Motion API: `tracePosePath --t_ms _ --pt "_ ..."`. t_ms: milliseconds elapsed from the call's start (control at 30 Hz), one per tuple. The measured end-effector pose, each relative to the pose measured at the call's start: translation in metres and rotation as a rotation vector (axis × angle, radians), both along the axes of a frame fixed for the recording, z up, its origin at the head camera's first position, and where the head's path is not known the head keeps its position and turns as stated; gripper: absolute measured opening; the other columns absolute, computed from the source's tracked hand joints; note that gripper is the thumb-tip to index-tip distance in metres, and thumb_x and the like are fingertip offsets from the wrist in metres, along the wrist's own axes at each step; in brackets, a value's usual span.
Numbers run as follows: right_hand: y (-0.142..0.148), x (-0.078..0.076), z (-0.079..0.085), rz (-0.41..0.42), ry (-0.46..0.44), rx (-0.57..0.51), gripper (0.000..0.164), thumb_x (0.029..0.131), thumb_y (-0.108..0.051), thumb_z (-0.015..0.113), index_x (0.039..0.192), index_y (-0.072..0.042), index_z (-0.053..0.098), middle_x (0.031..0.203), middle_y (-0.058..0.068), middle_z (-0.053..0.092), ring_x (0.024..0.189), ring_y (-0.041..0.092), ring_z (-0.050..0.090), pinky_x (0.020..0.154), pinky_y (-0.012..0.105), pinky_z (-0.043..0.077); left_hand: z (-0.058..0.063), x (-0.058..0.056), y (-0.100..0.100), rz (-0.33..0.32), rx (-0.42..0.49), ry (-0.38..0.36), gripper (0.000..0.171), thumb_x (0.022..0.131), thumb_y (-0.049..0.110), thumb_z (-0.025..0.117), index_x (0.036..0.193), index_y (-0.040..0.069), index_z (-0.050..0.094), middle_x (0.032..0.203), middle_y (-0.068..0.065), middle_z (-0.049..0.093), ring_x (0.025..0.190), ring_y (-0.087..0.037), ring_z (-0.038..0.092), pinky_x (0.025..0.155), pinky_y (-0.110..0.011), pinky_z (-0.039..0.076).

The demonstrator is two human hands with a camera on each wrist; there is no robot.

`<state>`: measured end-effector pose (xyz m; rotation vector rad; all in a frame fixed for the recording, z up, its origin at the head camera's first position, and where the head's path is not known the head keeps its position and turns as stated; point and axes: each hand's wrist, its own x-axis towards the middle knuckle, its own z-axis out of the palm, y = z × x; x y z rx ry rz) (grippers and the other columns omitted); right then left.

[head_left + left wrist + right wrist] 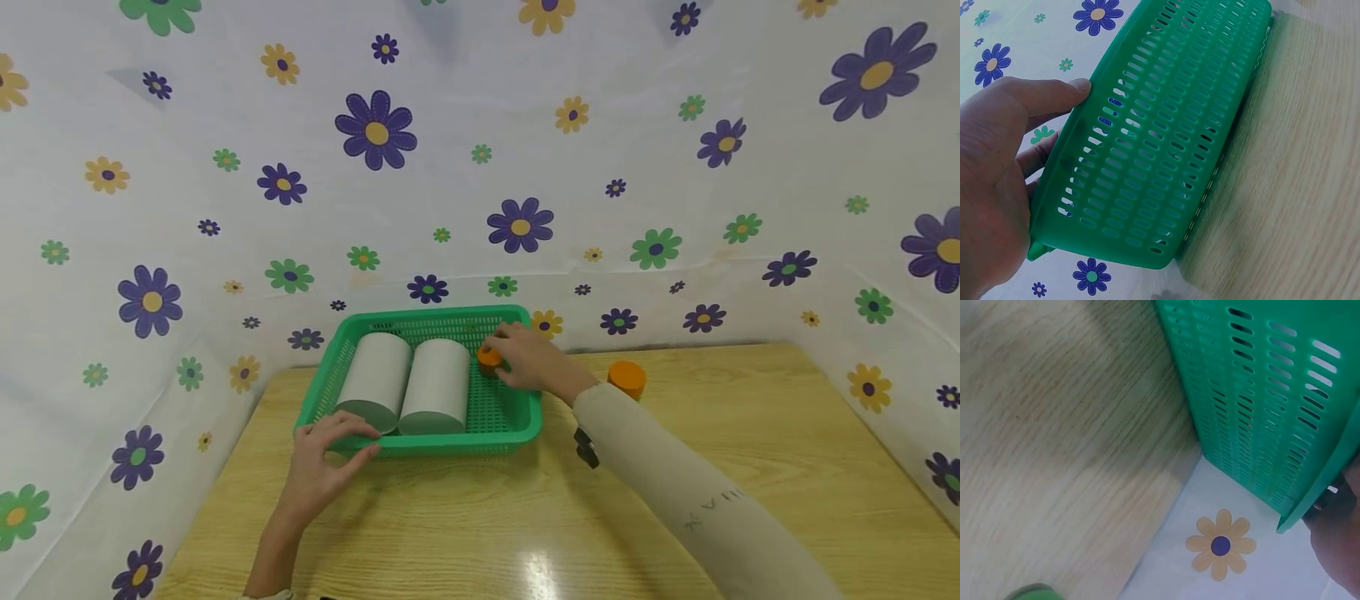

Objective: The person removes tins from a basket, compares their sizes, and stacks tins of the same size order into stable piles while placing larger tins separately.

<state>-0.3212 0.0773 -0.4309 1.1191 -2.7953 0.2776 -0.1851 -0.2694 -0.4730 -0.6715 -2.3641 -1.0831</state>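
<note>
A green slotted plastic basket (450, 444) stands on the table with two white rolls (375, 375) lying side by side in its left part. My left hand (322, 458) grips the basket's near rim at the left corner; in the left wrist view the thumb lies on the rim's outside and the fingers go behind it. Inside the basket's right part, my right hand (528, 358) holds a small orange cylinder (489, 362) between thumb and fingers. In the right wrist view the basket wall hides most of that hand.
A second orange cylinder (627, 378) stands on the wooden table (720, 417), right of the basket and beyond the right forearm. A flower-patterned white sheet (465, 192) rises behind the table's back edge. A green round thing (1036, 592) shows at the bottom of the right wrist view.
</note>
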Motion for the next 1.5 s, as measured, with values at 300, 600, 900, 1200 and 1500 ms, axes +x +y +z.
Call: tracePosePath --t_ms 300,600,900,1200,1500 --pt "-0.016 -0.015 -0.007 0.011 -0.011 0.159 0.044 0.097 -0.023 0.069 0.138 -0.013 0.060 0.133 0.014 0.058 0.115 0.032 0.057 0.102 0.047 0.045 0.001 0.004 -0.005 0.015 0.002 0.001 0.028 0.078 0.003 0.087 0.095 0.023 0.076 0.098 0.011 0.069 0.096 -0.012 0.061 0.082 -0.045 0.021" --pt "-0.026 -0.021 -0.009 -0.003 -0.060 0.276 0.048 0.097 -0.027 0.070 0.141 -0.015 0.056 0.138 0.016 0.056 0.126 0.037 0.055 0.108 0.054 0.040 -0.001 0.006 -0.005 0.016 -0.012 0.001 0.026 0.078 0.005 0.088 0.095 0.021 0.076 0.098 0.011 0.069 0.096 -0.013 0.061 0.082 -0.045 0.022" --pt "-0.028 -0.035 -0.007 -0.042 -0.063 0.344 0.051 0.097 -0.034 0.069 0.143 -0.019 0.056 0.139 0.015 0.058 0.127 0.035 0.056 0.105 0.055 0.042 -0.002 -0.002 -0.004 0.008 -0.026 -0.012 0.025 0.080 0.009 0.087 0.096 0.024 0.076 0.101 0.013 0.069 0.100 -0.012 0.061 0.086 -0.046 0.024" --pt "-0.031 -0.039 -0.010 -0.042 -0.094 0.377 0.044 0.097 -0.032 0.068 0.140 -0.025 0.057 0.137 0.014 0.059 0.124 0.032 0.057 0.104 0.058 0.041 -0.001 -0.001 -0.003 0.011 -0.015 -0.025 0.024 0.081 0.009 0.087 0.096 0.025 0.076 0.099 0.012 0.069 0.098 -0.013 0.061 0.085 -0.046 0.023" --pt "-0.031 -0.036 -0.010 -0.036 -0.087 0.377 0.044 0.097 -0.025 0.069 0.140 -0.027 0.058 0.135 0.014 0.059 0.118 0.030 0.058 0.104 0.060 0.040 0.001 0.000 0.000 0.007 -0.018 -0.008 0.026 0.081 0.009 0.087 0.096 0.027 0.075 0.099 0.011 0.069 0.097 -0.014 0.061 0.084 -0.044 0.023"
